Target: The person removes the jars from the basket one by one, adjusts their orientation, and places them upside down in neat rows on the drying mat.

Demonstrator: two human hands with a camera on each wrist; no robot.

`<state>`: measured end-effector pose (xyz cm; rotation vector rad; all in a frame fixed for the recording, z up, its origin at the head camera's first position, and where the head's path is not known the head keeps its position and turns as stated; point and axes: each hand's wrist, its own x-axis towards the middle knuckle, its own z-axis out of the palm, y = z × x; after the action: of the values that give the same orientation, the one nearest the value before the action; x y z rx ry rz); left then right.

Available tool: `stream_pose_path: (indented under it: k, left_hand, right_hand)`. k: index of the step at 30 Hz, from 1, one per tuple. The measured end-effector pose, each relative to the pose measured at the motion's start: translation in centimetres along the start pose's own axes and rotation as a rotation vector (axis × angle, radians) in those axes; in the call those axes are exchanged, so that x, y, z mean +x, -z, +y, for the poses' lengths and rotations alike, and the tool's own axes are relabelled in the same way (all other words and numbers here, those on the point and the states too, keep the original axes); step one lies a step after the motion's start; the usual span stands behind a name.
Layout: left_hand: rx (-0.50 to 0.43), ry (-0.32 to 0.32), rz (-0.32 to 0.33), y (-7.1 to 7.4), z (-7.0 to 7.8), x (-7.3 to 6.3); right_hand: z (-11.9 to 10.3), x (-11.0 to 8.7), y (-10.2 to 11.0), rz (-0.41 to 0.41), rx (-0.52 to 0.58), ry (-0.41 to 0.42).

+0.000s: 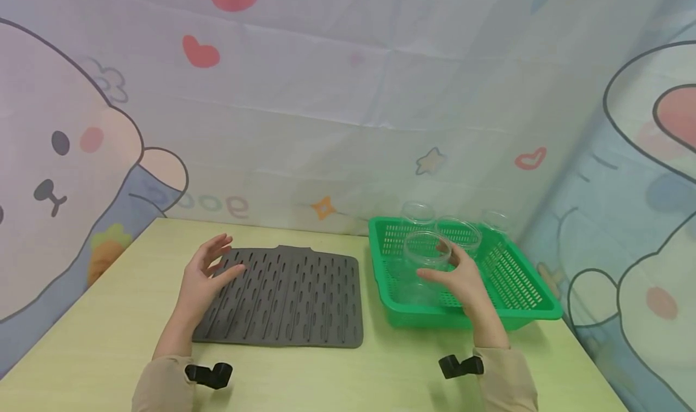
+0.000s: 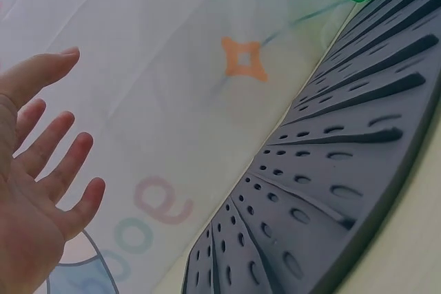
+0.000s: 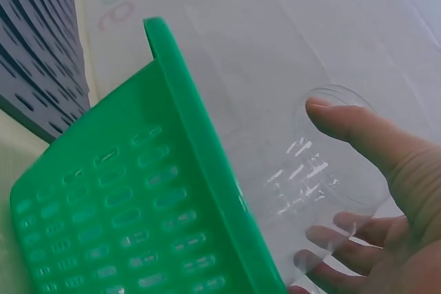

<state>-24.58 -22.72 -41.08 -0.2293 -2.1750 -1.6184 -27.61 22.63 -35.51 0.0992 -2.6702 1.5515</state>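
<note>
Head view: clear cup [image 1: 420, 255] at my right hand [image 1: 461, 276] — colourless, see-through, round rim, readable mainly by that rim and some glints. It sits in the near-left part of the green basket [image 1: 429, 317]. Right thumb is on one side of it, fingers spread round the other; can't tell whether they actually press on the wall. Left hand [image 1: 202, 277] is spread, fingers lightly bent and apart, by the far-left corner of the grey mat [image 1: 288, 300].

Basket has slotted walls and a solid rim. Also in there: a back-left cup [image 1: 417, 211], a middle cup [image 1: 461, 231] and a back-right cup [image 1: 495, 220], all clear; their bases are hard to make out.

Mat lies flat just left of the basket, rows of slots across it, both on the pale yellow table [image 1: 326, 385]. Printed cloth [image 1: 326, 98] hangs behind. In the way — the basket's near rim under my right wrist, and the middle cup close behind my fingers.
</note>
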Motion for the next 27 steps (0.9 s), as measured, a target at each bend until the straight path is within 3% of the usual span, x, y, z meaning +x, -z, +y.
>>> stream_pose_path:
  k: [12,18,27]
  left_hand:
    - [-0.041,0.035,-0.045,-0.1,-0.3,0.1]
    - [-0.033,0.031,-0.048,-0.1,-0.3,0.1]
    - [-0.034,0.028,-0.077,-0.1,0.1,0.1]
  right_hand:
    - [-3.0,0.2,-1.0,0.175,0.069,0.093]
    - [-5.7,0.2,-1.5,0.223,-0.023,0.193]
    - [-10.9,0.5,-3.7,0.314,-0.160,0.423]
